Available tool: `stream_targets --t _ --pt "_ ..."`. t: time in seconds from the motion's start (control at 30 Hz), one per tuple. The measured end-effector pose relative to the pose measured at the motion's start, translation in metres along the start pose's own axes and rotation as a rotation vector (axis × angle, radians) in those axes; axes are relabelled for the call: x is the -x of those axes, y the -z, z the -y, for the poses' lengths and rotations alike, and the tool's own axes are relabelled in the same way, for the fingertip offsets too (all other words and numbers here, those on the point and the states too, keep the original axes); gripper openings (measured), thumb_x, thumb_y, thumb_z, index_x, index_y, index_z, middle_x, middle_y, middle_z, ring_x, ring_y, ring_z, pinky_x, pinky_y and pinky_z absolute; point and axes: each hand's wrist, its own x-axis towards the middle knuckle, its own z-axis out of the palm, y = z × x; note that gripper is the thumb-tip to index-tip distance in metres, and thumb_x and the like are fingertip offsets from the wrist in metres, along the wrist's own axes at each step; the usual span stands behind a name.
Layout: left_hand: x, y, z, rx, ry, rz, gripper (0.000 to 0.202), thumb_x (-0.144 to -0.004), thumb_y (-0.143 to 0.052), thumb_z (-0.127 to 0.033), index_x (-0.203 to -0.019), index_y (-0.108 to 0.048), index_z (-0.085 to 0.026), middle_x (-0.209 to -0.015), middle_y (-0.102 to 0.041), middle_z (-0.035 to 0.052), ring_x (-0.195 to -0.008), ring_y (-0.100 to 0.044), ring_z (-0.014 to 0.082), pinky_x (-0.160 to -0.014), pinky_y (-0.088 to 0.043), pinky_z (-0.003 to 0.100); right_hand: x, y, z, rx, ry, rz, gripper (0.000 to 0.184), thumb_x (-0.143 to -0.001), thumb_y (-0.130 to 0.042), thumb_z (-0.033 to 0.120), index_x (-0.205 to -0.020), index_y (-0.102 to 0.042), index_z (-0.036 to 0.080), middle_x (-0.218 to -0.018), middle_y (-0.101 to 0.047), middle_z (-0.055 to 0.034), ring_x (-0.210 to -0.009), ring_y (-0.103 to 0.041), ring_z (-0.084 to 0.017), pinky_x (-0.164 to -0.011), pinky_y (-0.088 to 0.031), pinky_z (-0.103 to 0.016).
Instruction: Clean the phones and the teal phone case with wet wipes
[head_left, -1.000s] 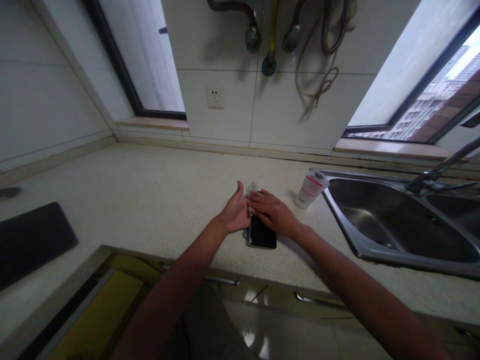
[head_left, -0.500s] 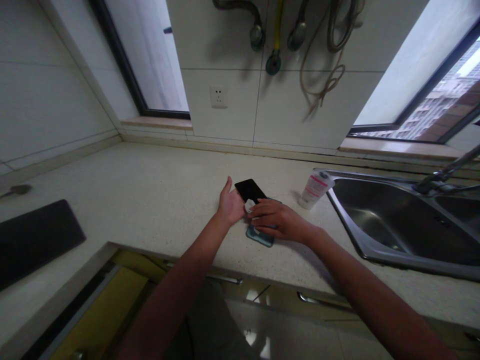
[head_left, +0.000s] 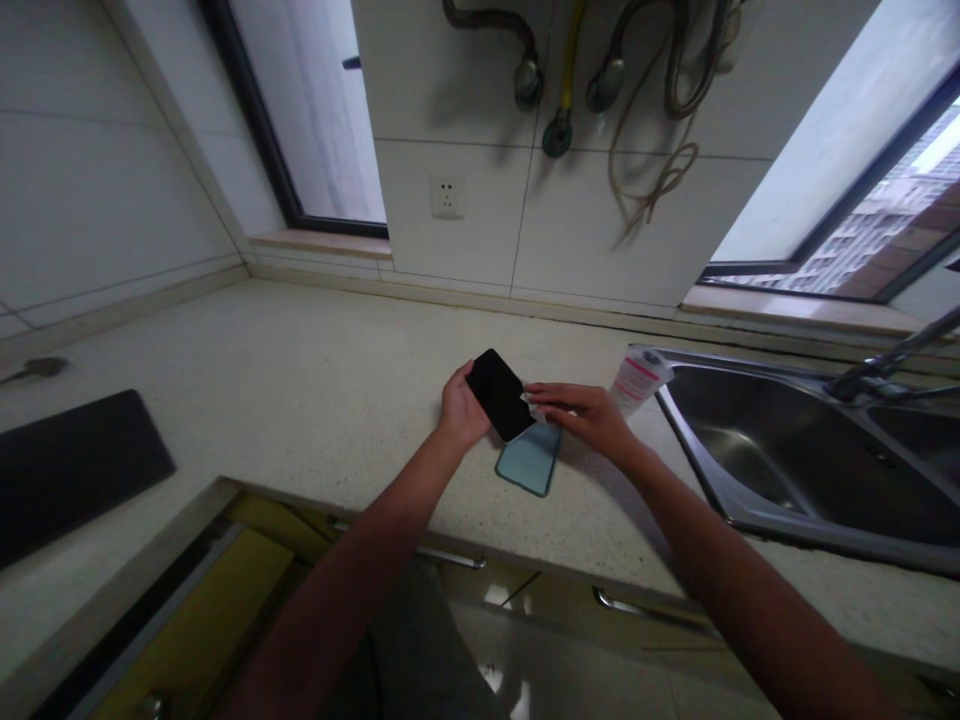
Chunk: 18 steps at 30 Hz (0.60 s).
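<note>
Here, at a speckled stone kitchen countertop (head_left: 300,340), a person's left hand (head_left: 461,410) cradles a black smartphone (head_left: 499,395) above the surface, its dark glass face up and tilted. The thumb runs along one long edge, while the other fingers are tucked out of sight beneath the handset, closed enough to bear its weight. The right hand (head_left: 581,415) comes in from the other side, its fingers nearly straight and close together. Their fingertips (head_left: 540,390) meet a small white scrap (head_left: 534,405) at the phone's edge, though whether they pinch it or only touch it cannot be told at this size. Just below the phone, a flat pale-blue rounded rectangle (head_left: 530,458) lies on the countertop (a case or a second handset, the view does not settle which). Near the right hand, a white tube with a pink label (head_left: 636,380) stands slightly tilted beside the rim of a stainless steel double sink (head_left: 694,450), with a metal faucet (head_left: 885,365) beyond it. Well off to the left lies a black mat (head_left: 75,470). On the tiled wall behind, a white power socket (head_left: 447,197) sits below a yellow pipe (head_left: 574,50) and a looped tan cord (head_left: 660,170), between two windows (head_left: 307,110).
</note>
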Motion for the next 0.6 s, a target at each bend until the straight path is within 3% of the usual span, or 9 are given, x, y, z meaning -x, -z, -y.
stream_targets --t 0.17,0.27,0.37,0.47,0.6 --pt "0.001 -0.002 0.008 -0.030 -0.092 -0.010 0.021 -0.082 -0.061 -0.028 -0.093 -0.068 -0.012 -0.079 -0.072 0.0090 -0.077 -0.069 0.0241 -0.090 -0.054 0.042 0.001 -0.024 -0.006 -0.247 -0.326 -0.152 0.045 -0.077 -0.077 0.044 -0.116 -0.076 0.019 -0.117 -0.074 -0.0100 -0.104 -0.072 -0.025 -0.093 -0.058 -0.042" --pt "0.002 -0.004 0.012 -0.034 -0.127 -0.034 0.019 -0.077 -0.066 -0.027 -0.089 -0.068 -0.012 -0.078 -0.071 0.0087 -0.072 -0.067 0.0219 -0.086 -0.054 0.040 0.001 -0.033 -0.006 -0.331 -0.431 -0.177 0.054 -0.072 -0.079 0.048 -0.115 -0.076 0.016 -0.101 -0.077 -0.0093 -0.086 -0.072 -0.021 -0.080 -0.059 -0.036" --pt "0.002 -0.006 0.014 -0.059 -0.151 -0.034 0.023 -0.073 -0.071 -0.028 -0.089 -0.067 -0.012 -0.079 -0.070 0.0090 -0.074 -0.067 0.0218 -0.084 -0.054 0.038 0.001 -0.035 -0.003 -0.344 -0.521 -0.154 0.050 -0.071 -0.078 0.049 -0.107 -0.077 0.014 -0.084 -0.076 -0.0068 -0.068 -0.068 -0.017 -0.065 -0.055 -0.029" --pt "0.001 -0.007 0.017 -0.117 -0.263 -0.026 0.033 -0.067 -0.080 -0.028 -0.091 -0.063 -0.015 -0.079 -0.068 0.0056 -0.076 -0.067 0.0203 -0.081 -0.053 0.035 0.004 -0.038 0.003 -0.253 -0.515 -0.157 0.043 -0.071 -0.075 0.049 -0.095 -0.078 0.013 -0.075 -0.072 -0.0055 -0.061 -0.064 -0.015 -0.057 -0.050 -0.026" --pt "0.001 -0.007 0.026 -0.277 -0.456 -0.115 0.067 -0.057 -0.091 -0.029 -0.111 -0.052 -0.021 -0.086 -0.066 0.0007 -0.077 -0.064 0.0160 -0.076 -0.049 0.029 0.012 -0.048 0.015 -0.009 -0.354 -0.231 0.040 -0.079 -0.072 0.049 -0.097 -0.078 0.014 -0.072 -0.071 -0.0045 -0.061 -0.063 -0.016 -0.059 -0.052 -0.028"
